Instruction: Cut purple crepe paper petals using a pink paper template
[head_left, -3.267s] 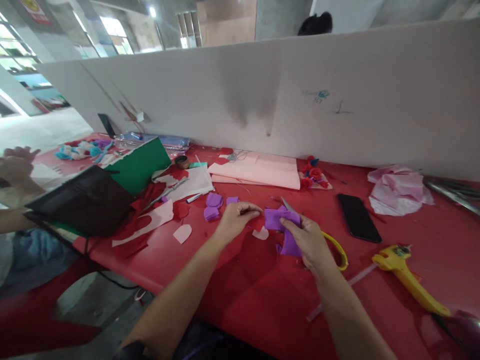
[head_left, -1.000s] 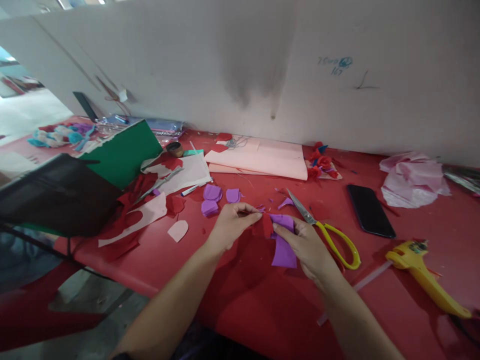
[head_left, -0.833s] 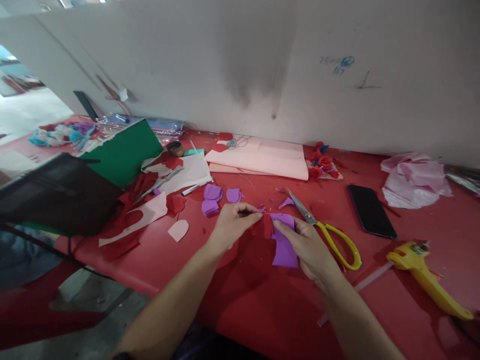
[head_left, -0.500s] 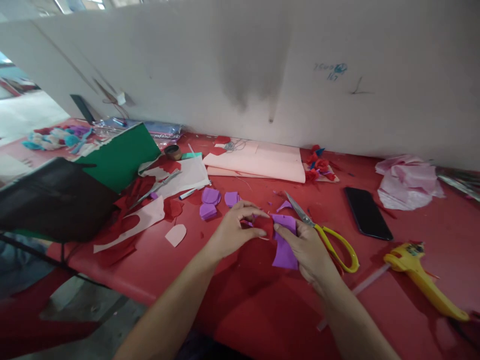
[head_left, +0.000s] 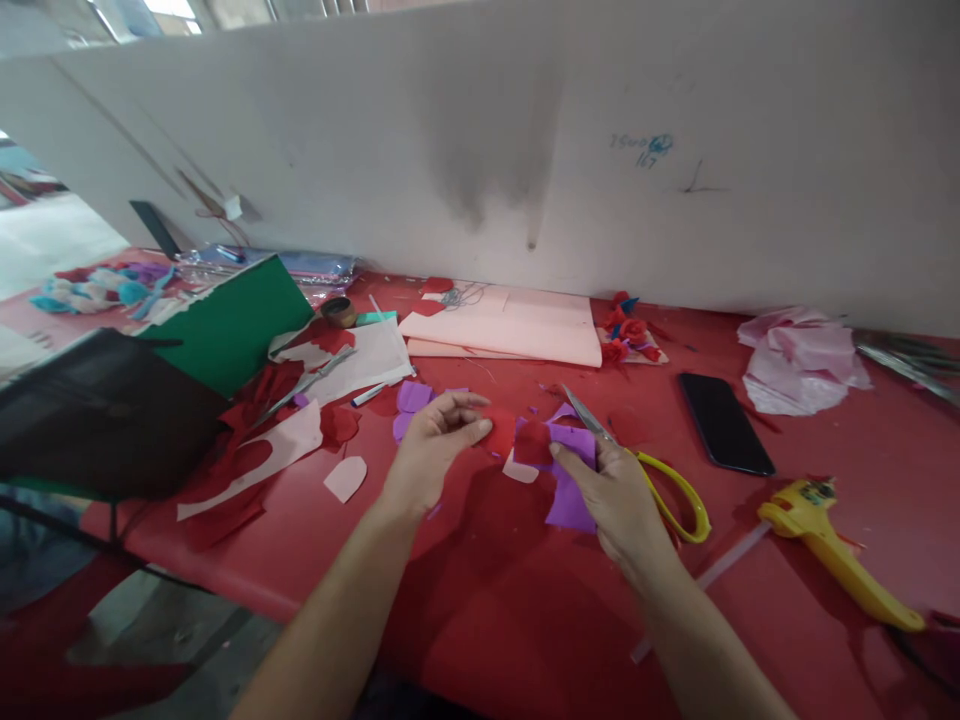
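Note:
My left hand (head_left: 435, 450) pinches a rounded red piece (head_left: 499, 433), paper or felt, between thumb and fingertips. In my right hand (head_left: 611, 490) is a purple sheet (head_left: 572, 505), thumb on top, with another red piece (head_left: 534, 442) lying against its left part. Scissors (head_left: 675, 490) with yellow handles show beside and behind the right hand; whether its fingers hold them is hidden. A pale pink cutout (head_left: 521, 468) lies between the hands. Purple cutouts (head_left: 412, 397) are partly covered by my left hand.
On the red table (head_left: 480, 610) are a yellow glue gun (head_left: 832, 540), a black phone (head_left: 726, 424), crumpled pink plastic (head_left: 802, 362), a folded pink sheet (head_left: 517, 328) and red flowers (head_left: 630, 335). Red and pink scraps (head_left: 285, 440) lie left, near a black bag (head_left: 105, 415).
My left hand has moved left, away from the right hand, with a red piece in its fingers. The pink cutout between the hands now shows more fully. The view has shifted slightly.

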